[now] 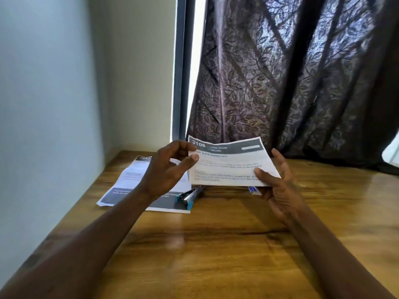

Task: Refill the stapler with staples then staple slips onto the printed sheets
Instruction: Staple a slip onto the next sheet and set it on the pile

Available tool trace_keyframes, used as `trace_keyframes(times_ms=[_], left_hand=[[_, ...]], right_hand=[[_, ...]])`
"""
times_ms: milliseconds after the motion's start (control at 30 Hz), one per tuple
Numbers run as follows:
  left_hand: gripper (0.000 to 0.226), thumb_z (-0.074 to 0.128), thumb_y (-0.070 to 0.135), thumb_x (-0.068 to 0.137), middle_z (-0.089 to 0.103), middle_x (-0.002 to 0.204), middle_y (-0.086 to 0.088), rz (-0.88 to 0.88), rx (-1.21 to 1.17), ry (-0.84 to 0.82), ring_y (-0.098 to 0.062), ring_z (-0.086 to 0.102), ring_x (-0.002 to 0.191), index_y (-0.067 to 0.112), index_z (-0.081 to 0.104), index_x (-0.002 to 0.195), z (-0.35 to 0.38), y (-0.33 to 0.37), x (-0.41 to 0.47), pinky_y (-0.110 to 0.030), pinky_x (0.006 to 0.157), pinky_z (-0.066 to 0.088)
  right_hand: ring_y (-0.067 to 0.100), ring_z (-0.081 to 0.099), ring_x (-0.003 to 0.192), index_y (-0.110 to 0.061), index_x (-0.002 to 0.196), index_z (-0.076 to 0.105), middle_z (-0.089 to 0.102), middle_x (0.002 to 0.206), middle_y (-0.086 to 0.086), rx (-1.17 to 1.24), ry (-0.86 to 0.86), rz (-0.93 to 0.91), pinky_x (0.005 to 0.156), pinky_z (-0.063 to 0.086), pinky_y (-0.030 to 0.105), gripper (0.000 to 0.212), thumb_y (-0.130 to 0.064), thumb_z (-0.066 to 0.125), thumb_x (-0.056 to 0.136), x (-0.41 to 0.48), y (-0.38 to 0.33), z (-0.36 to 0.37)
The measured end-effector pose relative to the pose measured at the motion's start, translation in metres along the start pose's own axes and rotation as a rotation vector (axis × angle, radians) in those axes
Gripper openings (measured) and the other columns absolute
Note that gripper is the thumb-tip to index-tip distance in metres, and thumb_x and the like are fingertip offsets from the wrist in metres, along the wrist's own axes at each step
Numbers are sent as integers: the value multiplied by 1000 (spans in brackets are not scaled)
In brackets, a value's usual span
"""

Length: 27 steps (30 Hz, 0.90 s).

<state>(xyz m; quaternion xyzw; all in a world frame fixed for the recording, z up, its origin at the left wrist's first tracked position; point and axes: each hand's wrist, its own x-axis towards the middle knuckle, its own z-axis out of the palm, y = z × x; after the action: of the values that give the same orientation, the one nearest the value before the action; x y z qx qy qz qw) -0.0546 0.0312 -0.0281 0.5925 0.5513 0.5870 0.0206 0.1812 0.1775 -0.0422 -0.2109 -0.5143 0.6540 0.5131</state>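
Observation:
I hold a printed slip [228, 164] with a dark header band up above the table, between both hands. My left hand [167, 169] pinches its upper left corner between thumb and fingers. My right hand [277, 184] grips its lower right edge, thumb on the front. A silver stapler with blue ends [189, 196] lies on the wooden table [216, 244] just below the slip. It rests on the right edge of a stack of printed sheets [129, 182] lying flat at the left. A small blue and white thing [252, 189], perhaps a staple box, peeks out under the slip.
A pale wall [54, 104] borders the table on the left. A dark leaf-patterned curtain [291, 72] hangs behind the table, with a bright window gap [197, 61] beside it.

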Motion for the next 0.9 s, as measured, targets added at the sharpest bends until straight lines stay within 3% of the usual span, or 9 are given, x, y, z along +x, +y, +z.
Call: trace_keyframes(times_ms=[67, 167, 233, 333, 467, 633, 700, 767, 900], left_hand=[[35, 67, 48, 91, 67, 122, 7, 38, 217, -75, -8, 63, 109, 27, 59, 118, 6, -5, -5, -18, 77, 52], [71, 57, 74, 79, 38, 158, 6, 46, 538, -329, -17, 39, 144, 41, 44, 140, 20, -6, -15, -45, 112, 40], [82, 55, 79, 77, 16, 169, 5, 0, 628, -483, -23, 19, 154, 45, 35, 148, 29, -1, -20, -56, 120, 24], [82, 53, 82, 78, 3, 170, 8, 5, 727, -615, -22, 2, 157, 47, 35, 150, 38, 7, -22, -57, 124, 10], [85, 43, 89, 77, 13, 168, 15, 32, 804, -748, -12, 9, 156, 46, 37, 149, 46, 12, -25, -57, 125, 7], [84, 40, 89, 79, 29, 162, 18, 31, 787, -862, -9, 22, 151, 45, 34, 151, 54, 15, -29, -51, 126, 10], [81, 42, 85, 82, 34, 159, 19, 22, 757, -883, -9, 29, 148, 43, 35, 151, 54, 16, -30, -48, 125, 17], [79, 45, 83, 83, 37, 157, 18, 9, 737, -896, -9, 31, 145, 42, 35, 151, 54, 17, -30, -44, 123, 23], [79, 48, 80, 84, 37, 157, 17, 7, 726, -901, -8, 34, 143, 40, 35, 151, 55, 16, -30, -40, 120, 28]], right_hand=[[26, 70, 102, -37, 142, 50, 74, 118, 8, -11, -11, 4, 71, 62, 40, 89, -4, 81, 66, -13, -1, -16], [29, 69, 109, -37, 132, 59, 70, 124, 11, -88, -10, -12, 77, 63, 41, 76, 1, 80, 69, -31, -1, -34], [29, 68, 112, -36, 127, 63, 70, 125, 6, -193, -9, -41, 84, 61, 46, 73, -2, 84, 66, -39, -1, -43], [27, 71, 104, -32, 134, 57, 73, 112, 5, -450, 4, -34, 80, 62, 50, 75, -1, 85, 72, -49, -5, -55], [14, 71, 98, -31, 140, 51, 70, 117, -2, -828, -97, -45, 77, 63, 37, 75, -12, 87, 76, -61, -10, -63], [16, 47, 126, -32, 142, 50, 49, 137, -6, -1472, -112, -172, 104, 45, 41, 67, -41, 78, 82, -65, -16, -59], [15, 45, 130, -31, 140, 52, 48, 140, -7, -1478, -143, -264, 108, 42, 40, 60, -40, 74, 85, -67, -15, -53], [10, 48, 129, -28, 136, 57, 52, 140, -10, -1388, -219, -296, 106, 41, 30, 50, -36, 72, 88, -69, -13, -44], [6, 42, 135, -33, 136, 57, 52, 146, -14, -1336, -354, -137, 101, 35, 25, 48, -44, 69, 91, -73, -10, -22]])
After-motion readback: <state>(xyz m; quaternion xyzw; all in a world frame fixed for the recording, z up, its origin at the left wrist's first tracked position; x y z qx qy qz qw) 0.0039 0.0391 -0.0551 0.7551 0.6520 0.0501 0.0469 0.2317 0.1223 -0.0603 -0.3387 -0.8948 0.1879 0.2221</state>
